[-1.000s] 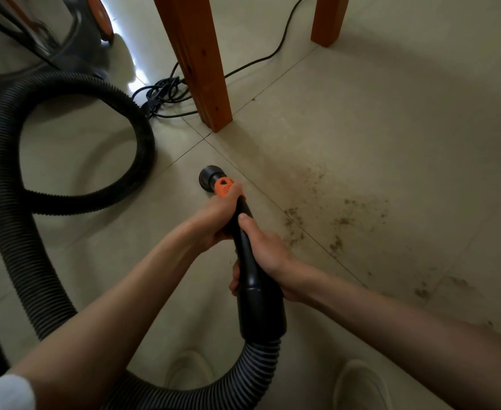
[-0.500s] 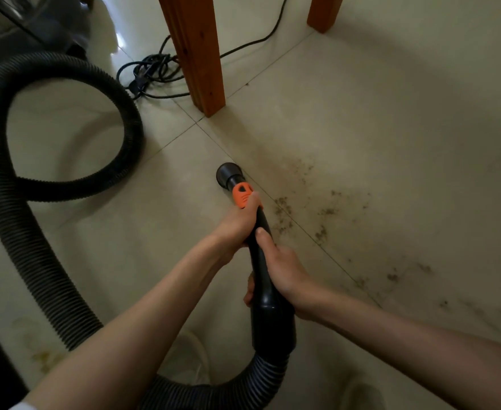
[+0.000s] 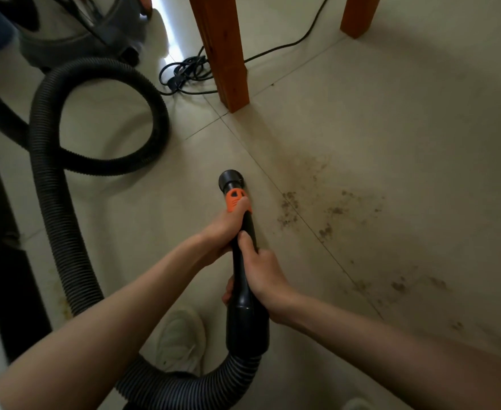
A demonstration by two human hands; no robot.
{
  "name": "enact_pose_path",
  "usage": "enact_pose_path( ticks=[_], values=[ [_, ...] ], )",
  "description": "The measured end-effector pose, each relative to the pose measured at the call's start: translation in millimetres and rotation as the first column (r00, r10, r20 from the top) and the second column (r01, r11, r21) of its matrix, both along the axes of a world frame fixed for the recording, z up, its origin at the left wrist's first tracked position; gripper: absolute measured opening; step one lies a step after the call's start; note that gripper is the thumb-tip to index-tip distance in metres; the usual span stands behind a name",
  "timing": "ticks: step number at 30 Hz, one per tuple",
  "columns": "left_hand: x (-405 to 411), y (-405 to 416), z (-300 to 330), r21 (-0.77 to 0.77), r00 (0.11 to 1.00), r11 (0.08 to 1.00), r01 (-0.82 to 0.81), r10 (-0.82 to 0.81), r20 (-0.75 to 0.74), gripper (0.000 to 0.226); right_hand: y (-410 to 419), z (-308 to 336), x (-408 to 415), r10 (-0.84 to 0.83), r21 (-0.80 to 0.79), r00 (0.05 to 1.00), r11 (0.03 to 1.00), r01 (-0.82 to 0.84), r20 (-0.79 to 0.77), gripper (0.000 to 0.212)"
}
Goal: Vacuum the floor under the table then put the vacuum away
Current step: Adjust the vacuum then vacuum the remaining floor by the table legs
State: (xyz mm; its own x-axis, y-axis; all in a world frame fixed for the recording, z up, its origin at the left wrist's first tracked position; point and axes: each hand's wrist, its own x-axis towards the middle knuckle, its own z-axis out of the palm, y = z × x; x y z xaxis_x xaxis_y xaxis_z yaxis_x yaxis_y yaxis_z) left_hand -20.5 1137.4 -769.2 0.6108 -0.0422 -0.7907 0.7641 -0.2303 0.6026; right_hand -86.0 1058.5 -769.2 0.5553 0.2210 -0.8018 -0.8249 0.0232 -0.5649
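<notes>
- The black vacuum wand (image 3: 244, 261) is gripped by both hands and is angled down toward the tiled floor (image 3: 391, 128).
- The left hand (image 3: 224, 229) is wrapped round the wand's upper part, with its thumb laid over the orange slider (image 3: 235, 200) just behind the nozzle.
- The right hand (image 3: 261, 273) is closed round the wand lower down, thumb along the top, with the fingertips seen curling out from underneath on the left.
- The round nozzle opening (image 3: 230, 179) is held close to the floor; whether it touches the tile cannot be told from this angle.
- Patches of brown dirt (image 3: 329, 211) are spread over the tiles to the right of the nozzle, with more patches trailing off toward the lower right.
- The ribbed hose (image 3: 74, 255) is joined to the wand's thick end, is curved beneath the arms, and is looped on the floor at the left.
- The grey vacuum canister (image 3: 74, 28) is seen at the upper left, blurred, beyond the hose loop.
- Two orange-brown wooden table legs are stood on the floor: the near leg (image 3: 225, 54) ahead of the nozzle and the far leg (image 3: 358, 13) at the top right.
- A black power cord (image 3: 184, 75) is bundled beside the near leg and is trailed past it toward the top edge.
- A pale shoe (image 3: 181, 341) is visible under the left forearm.
</notes>
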Motion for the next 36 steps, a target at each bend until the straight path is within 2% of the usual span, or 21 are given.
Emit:
enact_pose_path(
  ticks=[4, 6, 10, 17, 24, 29, 36],
  values=[
    [8, -16, -5, 0.045, 0.999, 0.998, -0.032, 0.032, 0.002, 0.034, -14, -5, 7, -0.002, -0.042, 0.999, 0.999, 0.003, 0.042, 0.062],
    [24, -31, -12, 0.060, 0.998, 0.997, -0.040, 0.037, 0.046, 0.034, -25, -14, 19, -0.056, -0.040, 0.996, 0.997, 0.059, 0.076, 0.060],
    [42, -54, -24, 0.055, 0.992, 0.996, 0.068, -0.073, 0.106, 0.032, -40, -30, 29, -0.176, -0.015, 0.979, 0.984, 0.179, 0.104, 0.060],
    [14, -48, -19, -0.021, 0.995, 0.996, 0.092, -0.091, 0.039, 0.030, -37, -18, 0, -0.159, -0.018, 0.985, 0.987, 0.160, 0.070, 0.057],
    [21, -36, -12, -0.089, 0.997, 0.994, 0.067, -0.063, 0.054, 0.035, -26, -9, 11, -0.139, -0.061, 0.986, 0.988, 0.145, 0.090, 0.049],
    [12, -59, -19, -0.042, 0.991, 0.992, 0.122, -0.119, 0.067, 0.032, -46, -9, -2, -0.168, -0.109, 0.981, 0.978, 0.177, 0.093, 0.051],
    [22, -70, -14, 0.006, 0.991, 0.993, 0.121, -0.121, 0.049, 0.033, -54, -2, 3, -0.201, -0.053, 0.974, 0.977, 0.207, 0.106, 0.046]
  ],
)
